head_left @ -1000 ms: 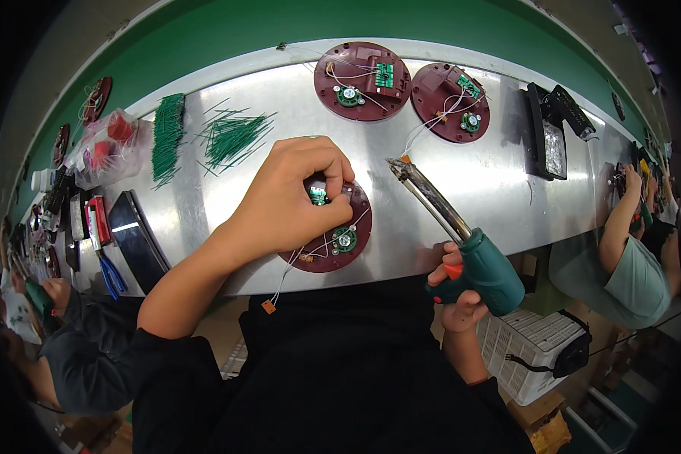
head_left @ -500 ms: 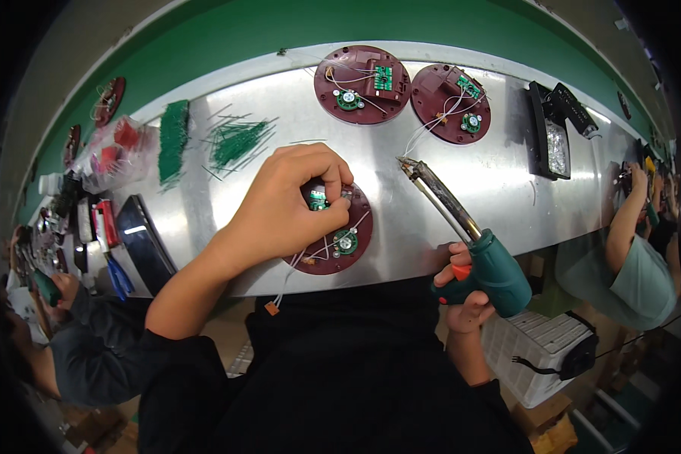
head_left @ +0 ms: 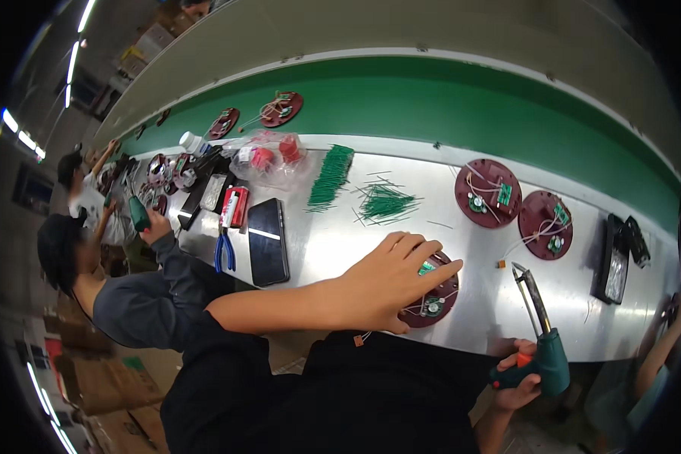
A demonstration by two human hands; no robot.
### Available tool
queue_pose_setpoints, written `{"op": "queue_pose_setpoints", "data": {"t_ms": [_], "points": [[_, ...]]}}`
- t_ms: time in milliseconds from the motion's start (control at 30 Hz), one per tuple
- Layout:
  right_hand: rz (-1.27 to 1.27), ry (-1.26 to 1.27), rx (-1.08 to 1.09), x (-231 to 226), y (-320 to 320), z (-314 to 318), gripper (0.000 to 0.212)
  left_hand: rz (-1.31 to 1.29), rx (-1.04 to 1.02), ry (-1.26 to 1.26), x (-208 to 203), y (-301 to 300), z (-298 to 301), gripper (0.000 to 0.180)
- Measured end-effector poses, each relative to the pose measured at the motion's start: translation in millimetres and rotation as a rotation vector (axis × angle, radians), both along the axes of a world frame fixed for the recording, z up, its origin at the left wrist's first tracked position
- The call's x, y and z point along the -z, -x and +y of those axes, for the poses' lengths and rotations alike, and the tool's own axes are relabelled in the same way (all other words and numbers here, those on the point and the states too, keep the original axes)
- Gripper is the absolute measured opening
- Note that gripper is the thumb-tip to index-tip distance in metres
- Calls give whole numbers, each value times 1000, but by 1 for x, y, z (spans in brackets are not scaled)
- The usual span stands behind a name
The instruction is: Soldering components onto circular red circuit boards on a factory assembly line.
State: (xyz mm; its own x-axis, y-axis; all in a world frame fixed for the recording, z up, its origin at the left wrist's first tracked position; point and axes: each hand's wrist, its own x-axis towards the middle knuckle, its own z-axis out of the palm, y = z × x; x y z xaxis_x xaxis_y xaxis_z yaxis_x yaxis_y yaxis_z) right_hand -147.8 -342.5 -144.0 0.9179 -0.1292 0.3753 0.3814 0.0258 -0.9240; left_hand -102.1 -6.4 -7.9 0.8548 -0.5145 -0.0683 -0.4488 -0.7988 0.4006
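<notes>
My left hand (head_left: pixel 386 280) is spread over a maroon round plate (head_left: pixel 448 296) near the bench's front edge, its fingers apart. It hides much of the plate, but a small green circuit board (head_left: pixel 427 268) and a green-rimmed round speaker (head_left: pixel 433 306) show past it. A small orange-brown connector (head_left: pixel 359 341) on thin wires hangs at the bench edge beneath that wrist. In my right hand (head_left: pixel 518 390) is a dark green soldering gun (head_left: pixel 554 362) with an orange trigger. Its tip points up and away, apart from the plate.
Two similar wired plates, one maroon (head_left: pixel 473 216) and one beside it (head_left: pixel 536 240), lie farther back. Green sticks (head_left: pixel 386 203) are piled left of them. A phone (head_left: pixel 268 246), blue-handled pliers (head_left: pixel 225 250) and a plastic bag (head_left: pixel 280 170) lie left. A black tray (head_left: pixel 604 276) stands right. Co-workers sit on both sides.
My view has swung left and up. My left hand's fingers, curled together at the circuit board before, are now spread over the plate. My right hand still holds the soldering gun.
</notes>
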Motion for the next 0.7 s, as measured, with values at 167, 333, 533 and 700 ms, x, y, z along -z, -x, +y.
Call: {"op": "queue_pose_setpoints", "data": {"t_ms": [167, 333, 533, 700], "points": [[16, -35, -15, -5, -2, 1, 81, -139, -138, 54, -14, -35, 43, 113], [111, -68, -43, -25, -3, 16, 85, -450, -828, 133, -3, -111, 100, 90], [34, -97, -72, -22, 0, 6, 74, -204, -522, 383, 2, -151, 45, 74], [-10, -106, -83, -32, -2, 6, 69, -531, 9, 7, 49, -175, 0, 100]]}}
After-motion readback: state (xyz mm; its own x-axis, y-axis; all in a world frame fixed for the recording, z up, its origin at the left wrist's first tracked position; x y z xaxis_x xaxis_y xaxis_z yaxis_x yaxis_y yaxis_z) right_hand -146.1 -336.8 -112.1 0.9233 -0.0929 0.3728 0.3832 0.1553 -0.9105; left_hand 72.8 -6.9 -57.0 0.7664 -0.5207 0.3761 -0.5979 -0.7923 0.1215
